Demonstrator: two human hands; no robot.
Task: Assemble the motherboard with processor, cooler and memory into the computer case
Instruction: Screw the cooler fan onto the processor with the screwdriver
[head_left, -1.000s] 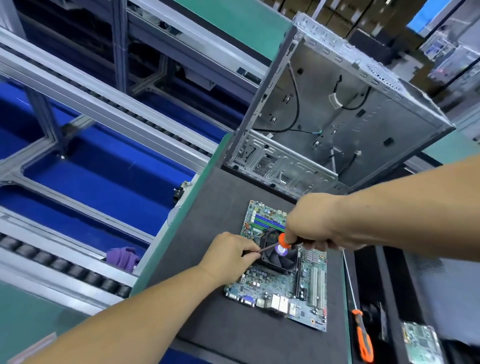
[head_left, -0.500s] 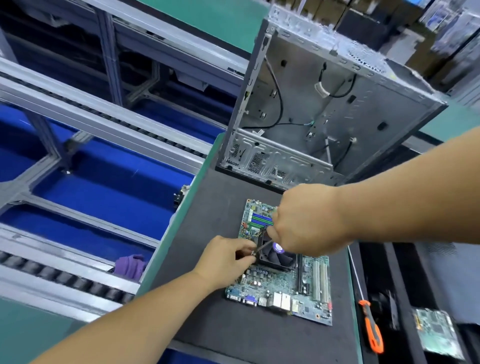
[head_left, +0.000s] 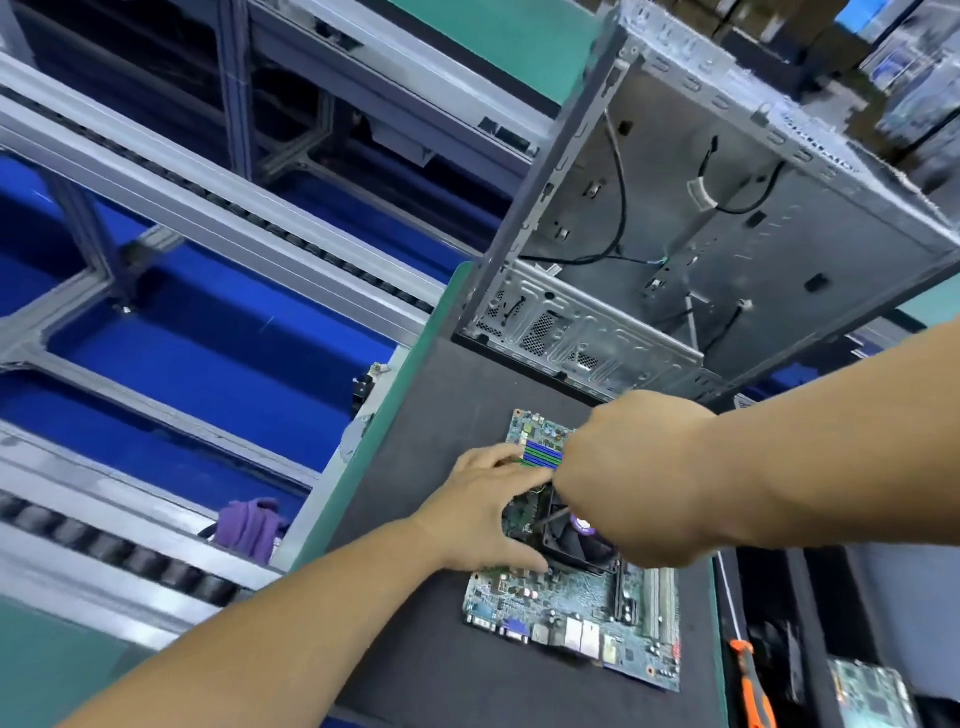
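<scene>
A green motherboard (head_left: 571, 618) lies flat on the dark mat (head_left: 415, 649). Its black cooler fan (head_left: 571, 548) sits mid-board, and blue and green memory slots (head_left: 543, 457) show at the far end. My left hand (head_left: 483, 514) rests spread on the board's left side against the cooler. My right hand (head_left: 628, 478) hovers over the cooler and grips a screwdriver; only its metal shaft (head_left: 553, 515) shows, pointing down-left at the cooler's corner. The open metal computer case (head_left: 727, 249) stands just behind the board, with loose black cables inside.
A second screwdriver with an orange handle (head_left: 753, 686) lies right of the mat, beside a bin holding another circuit board (head_left: 872, 696). A purple cloth (head_left: 249, 525) sits by the roller conveyor (head_left: 104, 551) on the left. The bench's green edge (head_left: 395, 415) runs along the mat.
My right hand has moved forward over the cooler, hiding the screwdriver's orange handle. My left hand went from holding near the screwdriver tip to lying spread on the board.
</scene>
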